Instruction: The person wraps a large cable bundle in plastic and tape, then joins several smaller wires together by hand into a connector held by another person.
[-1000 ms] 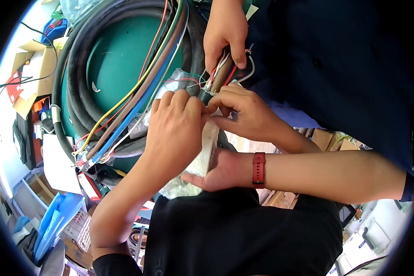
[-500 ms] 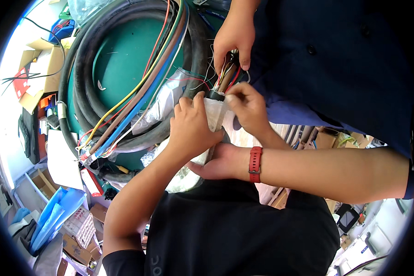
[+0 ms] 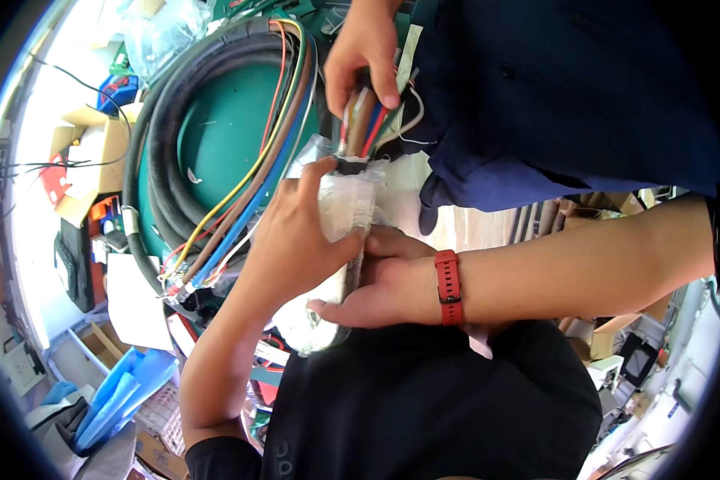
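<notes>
My left hand is closed round a thick white-wrapped cable, its index finger near the wrap's upper end and its thumb along the side. Above the wrap, a short dark band leads into a bundle of coloured wires. A co-worker's hand grips those wires from above. Another co-worker's hand, its wrist in a red band, supports the cable's lower part from the right. My right hand does not show; only a small patch of skin appears below that forearm.
A large coil of black cable with loose coloured wires lies on the green table. Cardboard boxes and blue plastic sheets stand at the left. The co-worker's dark clothing fills the upper right.
My right hand has left the cable's stripped end and gone out of sight. The co-worker's upper hand now grasps the wires more closely. The view has shifted, and more of the white wrap shows.
</notes>
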Demonstrator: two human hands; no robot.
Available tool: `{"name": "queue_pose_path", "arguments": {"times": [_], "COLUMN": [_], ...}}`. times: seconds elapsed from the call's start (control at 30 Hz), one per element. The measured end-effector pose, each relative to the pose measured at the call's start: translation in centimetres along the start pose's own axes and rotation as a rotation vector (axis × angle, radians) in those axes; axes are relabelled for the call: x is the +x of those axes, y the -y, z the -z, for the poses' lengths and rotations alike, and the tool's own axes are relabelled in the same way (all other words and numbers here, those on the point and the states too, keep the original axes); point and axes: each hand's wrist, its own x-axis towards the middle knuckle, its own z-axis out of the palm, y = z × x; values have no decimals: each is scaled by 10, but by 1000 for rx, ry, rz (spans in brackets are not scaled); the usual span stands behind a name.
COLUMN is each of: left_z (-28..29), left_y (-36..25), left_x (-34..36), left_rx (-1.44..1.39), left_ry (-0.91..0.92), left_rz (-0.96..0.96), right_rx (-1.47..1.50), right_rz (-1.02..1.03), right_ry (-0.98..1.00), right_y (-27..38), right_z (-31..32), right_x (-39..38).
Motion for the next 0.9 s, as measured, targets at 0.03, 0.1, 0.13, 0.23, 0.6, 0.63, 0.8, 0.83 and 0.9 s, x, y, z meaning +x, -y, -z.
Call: {"name": "queue_pose_path", "arguments": {"times": [0.03, 0.1, 0.13, 0.23, 0.6, 0.63, 0.8, 0.83, 0.9], "left_z": [11, 36, 48, 63, 88, 87, 88, 88, 90], "left_y": [-2, -9, -11, -27, -34, -34, -38, -37, -35], "left_x": [-10, -28, -35, -39, -38, -40, -52, -53, -57], "left_rx": [62, 216, 229, 221, 378, 436, 789, 832, 859], "left_ry": [-61, -276, -329, -393, -287, -330, -406, -400, -409], "left_rz": [-58, -175, -190, -235, -115, -152, -224, -241, -263], "right_rx": [27, -50, -139, -529, -1264, -1317, -1123, -1013, -874], "right_rz": [30, 69, 84, 203, 490, 486, 628, 659, 694], "right_ry": [-15, 45, 100, 281, 519, 536, 558, 570, 573], "right_y": [-5, -12, -16, -17, -27, -27, -39, -41, -44], "right_z": [-8, -18, -21, -16, -8, -11, -17, -15, -18], "right_x": [-4, -6, -5, 13, 38, 35, 37, 53, 65]}}
